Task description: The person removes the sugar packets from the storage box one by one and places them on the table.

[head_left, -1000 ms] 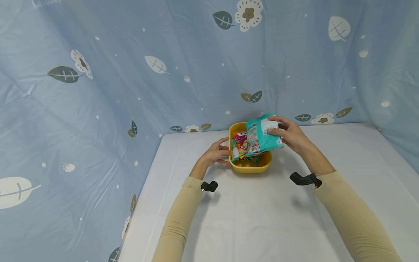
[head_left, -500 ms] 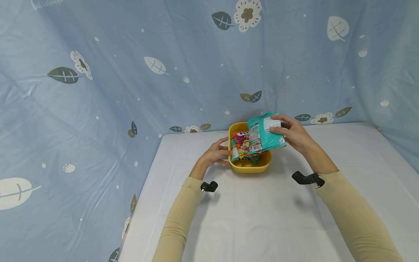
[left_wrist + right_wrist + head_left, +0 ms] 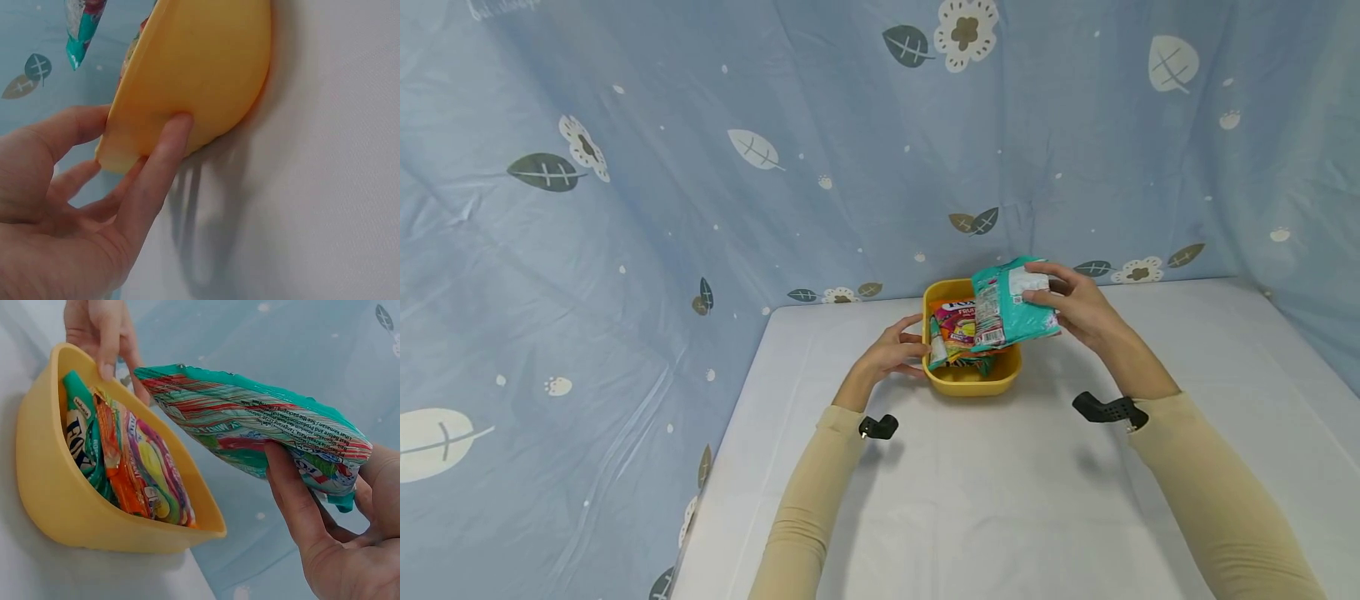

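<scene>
My right hand (image 3: 1078,307) holds a teal candy bag (image 3: 1009,312) by its right side, tilted above a yellow plastic tub (image 3: 972,388). In the right wrist view, the thumb and fingers (image 3: 297,500) grip the bag (image 3: 250,419) at one end. My left hand (image 3: 889,350) holds the tub's left side, with its thumb at the rim and fingers (image 3: 159,159) against the outer wall. Inside the tub lie a pink and orange fruit candy bag (image 3: 156,465) and a green FOX'S bag (image 3: 84,440). The held bag hides part of the tub's contents in the head view.
The tub stands on a white-covered table (image 3: 970,500), near its back edge. Behind the table hangs a blue cloth (image 3: 850,208) printed with leaves and flowers; another stretch of it runs along the left side. Black wrist cameras (image 3: 1108,408) sit at both sleeves.
My right hand has moved slightly right and up with the teal candy bag, uncovering more of the fruit candy bag in the tub. The left hand stays on the tub.
</scene>
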`<action>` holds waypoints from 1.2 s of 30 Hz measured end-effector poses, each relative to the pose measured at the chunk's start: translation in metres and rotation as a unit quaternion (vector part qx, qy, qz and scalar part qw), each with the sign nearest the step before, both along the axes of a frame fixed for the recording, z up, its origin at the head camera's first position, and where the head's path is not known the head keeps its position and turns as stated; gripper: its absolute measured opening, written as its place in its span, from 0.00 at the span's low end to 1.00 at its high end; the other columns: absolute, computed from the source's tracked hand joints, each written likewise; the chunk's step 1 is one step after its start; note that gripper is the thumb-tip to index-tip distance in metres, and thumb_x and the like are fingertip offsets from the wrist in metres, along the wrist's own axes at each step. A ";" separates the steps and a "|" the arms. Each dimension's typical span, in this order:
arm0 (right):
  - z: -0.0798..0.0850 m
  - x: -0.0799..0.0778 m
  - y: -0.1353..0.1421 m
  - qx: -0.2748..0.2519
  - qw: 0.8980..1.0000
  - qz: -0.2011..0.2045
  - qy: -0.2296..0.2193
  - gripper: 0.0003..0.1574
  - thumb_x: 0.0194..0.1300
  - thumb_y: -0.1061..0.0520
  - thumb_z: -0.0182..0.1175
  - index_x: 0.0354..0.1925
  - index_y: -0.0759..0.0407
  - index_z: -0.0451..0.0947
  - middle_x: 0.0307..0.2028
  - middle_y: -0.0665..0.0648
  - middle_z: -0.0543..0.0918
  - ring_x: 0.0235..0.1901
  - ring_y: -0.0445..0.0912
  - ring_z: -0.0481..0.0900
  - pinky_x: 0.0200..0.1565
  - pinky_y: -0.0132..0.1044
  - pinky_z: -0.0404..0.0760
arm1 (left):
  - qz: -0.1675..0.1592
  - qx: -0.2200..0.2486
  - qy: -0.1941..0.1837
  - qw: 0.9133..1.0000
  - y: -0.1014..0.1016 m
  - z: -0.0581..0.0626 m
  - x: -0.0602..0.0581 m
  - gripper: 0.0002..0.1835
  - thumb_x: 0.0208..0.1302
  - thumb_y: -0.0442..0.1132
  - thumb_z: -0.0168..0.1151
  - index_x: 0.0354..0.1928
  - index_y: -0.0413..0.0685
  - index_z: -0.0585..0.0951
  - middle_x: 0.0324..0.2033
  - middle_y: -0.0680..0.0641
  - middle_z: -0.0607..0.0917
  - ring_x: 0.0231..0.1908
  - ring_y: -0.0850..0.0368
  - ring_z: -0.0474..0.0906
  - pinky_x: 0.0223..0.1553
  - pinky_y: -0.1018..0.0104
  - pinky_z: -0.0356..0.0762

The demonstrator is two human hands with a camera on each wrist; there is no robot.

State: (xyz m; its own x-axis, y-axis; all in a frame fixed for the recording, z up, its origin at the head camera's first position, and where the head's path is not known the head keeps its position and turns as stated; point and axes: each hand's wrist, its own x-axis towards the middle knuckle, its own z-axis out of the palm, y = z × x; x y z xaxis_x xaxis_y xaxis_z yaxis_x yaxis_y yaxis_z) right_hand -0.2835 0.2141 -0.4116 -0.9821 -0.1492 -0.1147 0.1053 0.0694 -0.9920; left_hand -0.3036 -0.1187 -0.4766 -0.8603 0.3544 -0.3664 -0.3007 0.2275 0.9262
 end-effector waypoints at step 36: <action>-0.003 0.011 0.032 -0.020 1.000 -0.018 0.005 0.41 0.63 0.51 0.67 0.71 0.46 0.64 0.50 0.50 0.72 0.36 0.37 0.82 0.32 0.27 0.87 | 0.004 -0.001 0.001 1.000 0.001 0.002 0.002 0.40 0.66 0.32 0.62 0.75 0.66 0.57 0.64 0.37 0.69 0.52 0.43 0.81 0.47 0.45 0.87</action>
State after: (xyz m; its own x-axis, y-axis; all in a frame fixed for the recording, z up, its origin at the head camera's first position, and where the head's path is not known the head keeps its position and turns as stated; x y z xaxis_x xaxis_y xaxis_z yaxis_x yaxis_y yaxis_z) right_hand -0.2722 0.2463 -0.4150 -0.9880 -0.1182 -0.0999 0.0974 0.0263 -0.9949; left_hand -0.3021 -0.1179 -0.4743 -0.8639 0.3476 -0.3644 -0.2996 0.2268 0.9267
